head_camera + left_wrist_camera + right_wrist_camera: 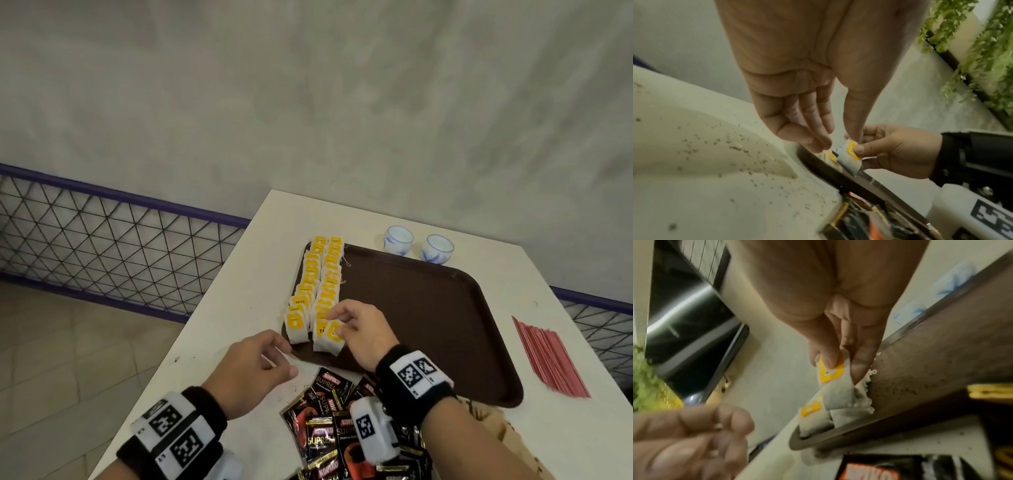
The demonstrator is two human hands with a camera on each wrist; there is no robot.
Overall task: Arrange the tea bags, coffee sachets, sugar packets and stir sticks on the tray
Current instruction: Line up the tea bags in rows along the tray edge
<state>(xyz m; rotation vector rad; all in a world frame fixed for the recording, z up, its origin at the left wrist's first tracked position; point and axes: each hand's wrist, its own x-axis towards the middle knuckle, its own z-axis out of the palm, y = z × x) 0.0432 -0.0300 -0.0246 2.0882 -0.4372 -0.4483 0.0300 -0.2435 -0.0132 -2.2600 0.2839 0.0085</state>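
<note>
A brown tray lies on the white table. Two rows of tea bags with yellow tags run along its left side. My right hand pinches one tea bag by its yellow tag at the near end of the right row; the right wrist view shows thumb and finger on this tea bag. My left hand hovers at the tray's near left corner, fingers loosely curled, holding nothing that I can see. A loose tea bag lies on the table just outside that corner.
Black coffee sachets are heaped at the table's near edge under my forearms. Red stir sticks lie right of the tray. Two small blue-and-white cups stand behind it. Tan packets show beside my right forearm. The table drops off at left.
</note>
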